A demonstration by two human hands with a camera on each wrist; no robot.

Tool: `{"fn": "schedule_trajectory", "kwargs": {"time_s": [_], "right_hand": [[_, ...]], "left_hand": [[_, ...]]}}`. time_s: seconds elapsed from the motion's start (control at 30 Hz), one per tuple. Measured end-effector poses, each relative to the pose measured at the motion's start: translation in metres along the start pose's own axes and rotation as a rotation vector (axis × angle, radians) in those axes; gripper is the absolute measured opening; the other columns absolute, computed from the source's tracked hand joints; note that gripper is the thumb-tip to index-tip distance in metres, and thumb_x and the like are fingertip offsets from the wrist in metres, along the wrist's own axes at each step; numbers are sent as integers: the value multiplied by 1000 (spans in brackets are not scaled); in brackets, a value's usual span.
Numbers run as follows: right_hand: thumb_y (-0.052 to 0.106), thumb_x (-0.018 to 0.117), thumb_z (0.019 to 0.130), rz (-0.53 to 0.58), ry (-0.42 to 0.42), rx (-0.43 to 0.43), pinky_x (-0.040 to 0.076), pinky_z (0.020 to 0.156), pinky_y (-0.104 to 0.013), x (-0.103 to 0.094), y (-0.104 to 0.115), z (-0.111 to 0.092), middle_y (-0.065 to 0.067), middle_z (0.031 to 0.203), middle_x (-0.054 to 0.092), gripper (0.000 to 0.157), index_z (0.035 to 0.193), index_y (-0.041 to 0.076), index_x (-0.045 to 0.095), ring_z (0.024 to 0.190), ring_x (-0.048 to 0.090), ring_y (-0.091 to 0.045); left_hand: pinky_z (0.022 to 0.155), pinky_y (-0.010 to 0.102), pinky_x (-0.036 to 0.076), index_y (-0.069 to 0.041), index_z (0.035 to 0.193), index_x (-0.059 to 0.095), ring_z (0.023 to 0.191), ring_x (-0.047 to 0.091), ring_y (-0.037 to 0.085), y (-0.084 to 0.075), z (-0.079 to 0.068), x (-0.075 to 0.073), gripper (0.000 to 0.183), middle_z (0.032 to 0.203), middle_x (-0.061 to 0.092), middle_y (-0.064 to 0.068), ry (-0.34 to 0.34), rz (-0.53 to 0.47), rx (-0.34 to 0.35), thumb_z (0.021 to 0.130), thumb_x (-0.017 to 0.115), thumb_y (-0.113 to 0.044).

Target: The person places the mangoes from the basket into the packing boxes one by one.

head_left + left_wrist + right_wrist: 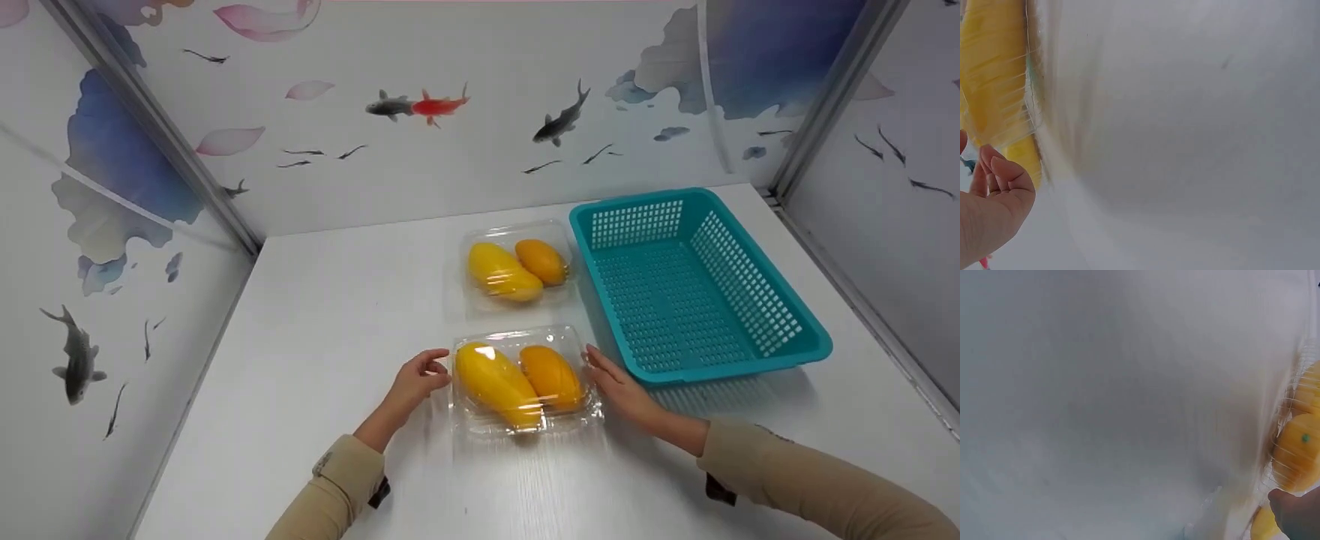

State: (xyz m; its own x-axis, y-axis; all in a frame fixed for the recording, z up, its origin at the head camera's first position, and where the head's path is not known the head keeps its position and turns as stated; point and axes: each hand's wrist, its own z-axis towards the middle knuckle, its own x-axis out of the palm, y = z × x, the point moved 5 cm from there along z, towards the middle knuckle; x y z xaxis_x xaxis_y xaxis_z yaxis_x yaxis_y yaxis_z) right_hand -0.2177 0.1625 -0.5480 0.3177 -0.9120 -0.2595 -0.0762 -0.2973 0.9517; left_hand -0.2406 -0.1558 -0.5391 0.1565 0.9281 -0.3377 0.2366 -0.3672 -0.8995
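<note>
A clear plastic clamshell box [525, 433] lies nearest me on the table, its lid down. Inside it are a long yellow mango [495, 382] and a shorter orange fruit [553, 377]. Beside the box's left edge is my left hand [409, 386], fingers loosely bent and fingertips right at the wall. In the left wrist view the same hand [999, 197] is close to the ribbed plastic side. My right hand [626, 394] lies along the opposite side with fingers fairly straight, fingertips at the wall. Only its thumb side [1297, 512] shows in the right wrist view.
A second clear box [517, 229] with a yellow and an orange fruit stands behind the first. To the right, a teal plastic basket [731, 371] sits close to both boxes. Printed wall panels [480, 172] enclose the white table [337, 300] at the back and sides.
</note>
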Motion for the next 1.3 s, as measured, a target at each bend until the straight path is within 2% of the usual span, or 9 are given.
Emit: {"fn": "schedule_trajectory", "kwargs": {"time_s": [0.17,0.3,0.4,0.57,0.67,0.73,0.83,1.03,1.3], "right_hand": [[24,43,96,-55,42,-6,27,104,-52,-4,0,-13,-25,146,24,58,145,3,19,131,27,-42],[23,48,93,-53,80,19,36,99,-51,-5,0,-21,-28,143,27,62,144,1,20,124,38,-42],[22,53,89,-25,105,76,43,93,-44,-2,0,-25,-26,139,33,64,141,0,24,114,46,-35],[19,54,85,-19,122,134,49,71,-30,2,-1,-27,-15,100,54,40,116,-4,41,80,54,-20],[20,53,85,-35,162,173,48,62,-26,4,-4,-28,-7,77,55,26,101,0,45,65,53,-17],[20,53,86,-20,199,190,48,61,-25,5,-6,-29,-5,73,55,22,97,2,45,63,54,-16],[19,52,86,54,242,192,50,63,-27,8,-7,-30,-5,74,58,21,96,2,45,64,57,-17],[13,50,87,192,240,185,53,67,-30,8,-8,-26,-7,77,63,15,95,2,42,67,61,-19],[11,48,88,264,164,178,53,71,-30,6,-8,-16,-7,82,63,20,100,0,37,72,62,-17]], "left_hand": [[68,25,43,-8,134,40,80,49,17,2,-11,4,63,102,53,8,73,38,-73,76,63,-10],[69,25,44,-9,136,36,81,51,17,6,-19,7,65,103,53,7,175,73,-132,77,64,-15],[70,25,45,-7,134,37,78,53,16,9,-26,8,62,102,55,7,245,109,-153,79,63,-20],[72,27,47,-4,123,42,75,57,16,9,-37,11,53,93,59,6,340,194,-183,80,63,-26],[70,26,47,-3,118,45,71,59,16,9,-42,13,49,88,62,6,400,211,-192,79,63,-27],[67,25,47,-2,114,46,69,61,16,9,-43,14,46,88,62,6,429,199,-191,79,64,-27],[66,24,47,-1,111,46,69,63,16,8,-42,15,44,89,65,6,449,172,-185,79,64,-25],[64,24,48,-1,108,47,67,65,15,5,-39,17,44,82,68,6,458,180,-165,77,67,-24],[68,25,50,0,114,45,66,61,14,-2,-31,16,52,80,65,7,376,163,-172,75,70,-24]]}}
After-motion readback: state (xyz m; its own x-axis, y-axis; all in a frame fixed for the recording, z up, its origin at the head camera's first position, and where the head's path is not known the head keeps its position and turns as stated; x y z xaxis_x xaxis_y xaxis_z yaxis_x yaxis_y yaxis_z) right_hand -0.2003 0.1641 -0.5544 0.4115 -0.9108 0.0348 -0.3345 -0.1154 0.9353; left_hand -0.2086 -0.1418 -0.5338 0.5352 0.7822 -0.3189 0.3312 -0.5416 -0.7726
